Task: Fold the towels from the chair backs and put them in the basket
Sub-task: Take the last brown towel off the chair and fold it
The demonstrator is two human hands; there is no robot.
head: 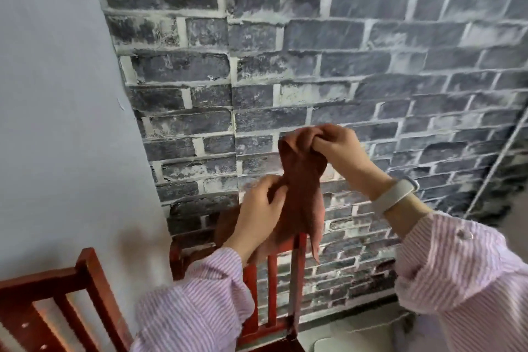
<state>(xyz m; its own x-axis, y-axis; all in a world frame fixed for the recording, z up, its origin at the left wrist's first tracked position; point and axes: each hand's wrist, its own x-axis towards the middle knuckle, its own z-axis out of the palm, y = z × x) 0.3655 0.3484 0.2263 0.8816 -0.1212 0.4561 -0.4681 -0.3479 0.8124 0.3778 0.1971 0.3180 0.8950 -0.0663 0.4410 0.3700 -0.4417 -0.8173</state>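
Observation:
A rust-brown towel (303, 188) hangs in the air in front of the brick wall, above a red wooden chair back (271, 288). My right hand (334, 146) pinches its top end, bunched between the fingers. Lower down, my left hand (263, 211) grips the towel's left side near the middle. The towel's lower end dangles over the chair's top rail. No basket is in view.
A second red wooden chair back (57, 303) stands at the lower left against the pale wall (51, 94). The grey brick-pattern wall (314, 51) fills the background. A thin metal rod (497, 163) leans at the right. Pale floor (357, 334) shows at the bottom.

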